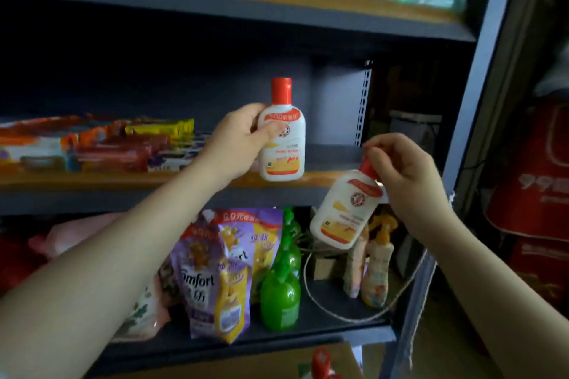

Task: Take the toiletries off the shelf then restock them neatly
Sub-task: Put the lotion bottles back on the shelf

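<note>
Evidently restocking, the left hand wraps its fingers round an upright bottle at the shelf, while the right hand pinches a tilted second bottle by its cap, probably waiting.

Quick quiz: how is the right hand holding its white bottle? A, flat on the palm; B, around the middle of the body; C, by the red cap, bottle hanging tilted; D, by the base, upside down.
C: the right hand pinches the red cap, and the white bottle hangs tilted below it.
</note>
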